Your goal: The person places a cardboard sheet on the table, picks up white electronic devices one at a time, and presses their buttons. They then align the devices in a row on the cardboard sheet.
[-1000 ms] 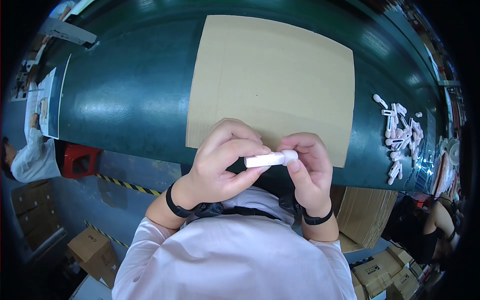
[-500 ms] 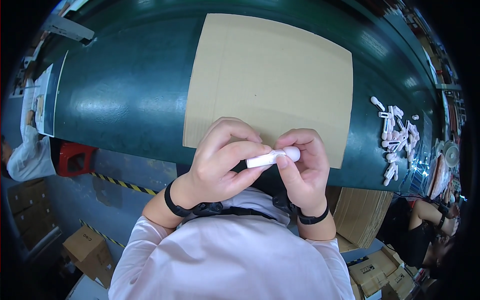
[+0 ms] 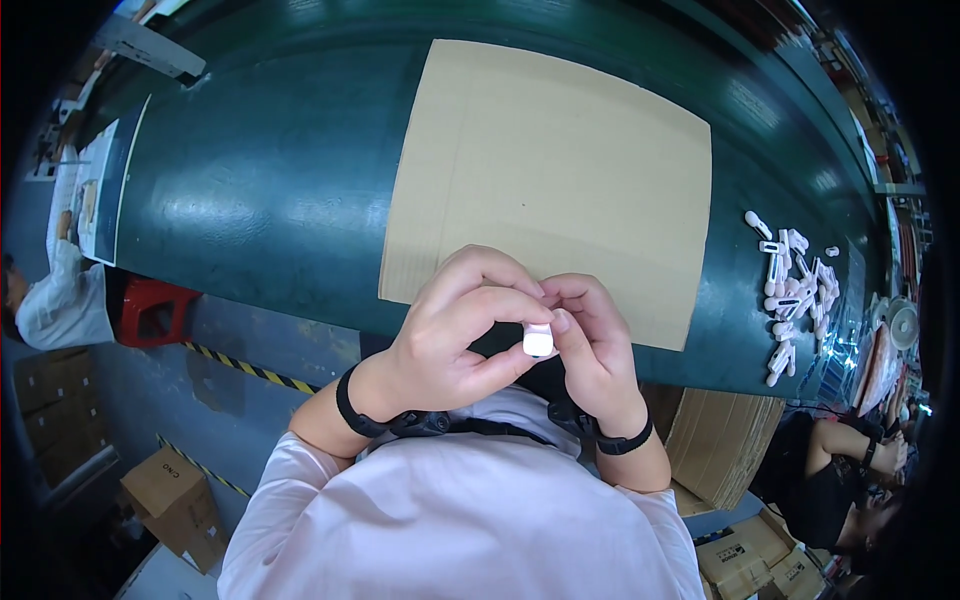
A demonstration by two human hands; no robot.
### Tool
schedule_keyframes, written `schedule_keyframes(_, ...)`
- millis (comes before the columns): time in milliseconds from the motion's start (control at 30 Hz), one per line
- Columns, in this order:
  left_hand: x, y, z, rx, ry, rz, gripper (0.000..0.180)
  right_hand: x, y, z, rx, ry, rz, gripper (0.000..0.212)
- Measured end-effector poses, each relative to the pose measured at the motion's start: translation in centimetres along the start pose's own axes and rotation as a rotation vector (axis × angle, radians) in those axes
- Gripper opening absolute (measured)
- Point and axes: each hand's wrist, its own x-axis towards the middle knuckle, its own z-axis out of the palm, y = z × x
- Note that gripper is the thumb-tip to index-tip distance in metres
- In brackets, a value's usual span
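Small pale piece (image 3: 538,342), seen end-on, is located between the hands, just off the near edge of the cardboard sheet (image 3: 560,170), with the left hand (image 3: 455,325) grip and the partly hidden right hand (image 3: 597,345) grip both pinching it, similar pieces (image 3: 788,295) lying on the surface (image 3: 260,190) rightward.

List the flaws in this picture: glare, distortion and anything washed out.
Head view: pale glare on the green table, left of the cardboard sheet; head view: the sheet's far edge bows and the corners go black; head view: the white piece between the left hand and right hand shows a washed-out near end, its far part hidden.
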Motion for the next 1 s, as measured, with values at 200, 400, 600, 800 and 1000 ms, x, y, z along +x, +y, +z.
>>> schedule_keyframes(200,-0.1,0.1,-0.2,0.069,-0.054,0.078,0.029,0.3,-1.4,-0.4,0.125,-0.066,0.04,0.025)
schedule_keyframes(400,0.2,0.5,-1.3,0.099,-0.197,0.195,0.031,-0.3,-2.4,-1.3,0.106,-0.131,0.111,0.015)
schedule_keyframes(600,2.7,-0.5,-6.6,0.174,-0.309,0.177,0.035,-0.3,-4.6,-3.9,-0.039,-0.045,-0.049,0.016)
schedule_keyframes(800,5.0,-5.2,-11.5,0.55,-0.274,0.085,0.027,0.1,-6.3,-6.0,-0.378,0.096,-0.107,0.028)
schedule_keyframes(1000,7.3,-10.6,-13.2,0.543,-0.217,0.048,0.023,1.8,-9.8,-5.9,-0.623,0.135,-0.101,0.031)
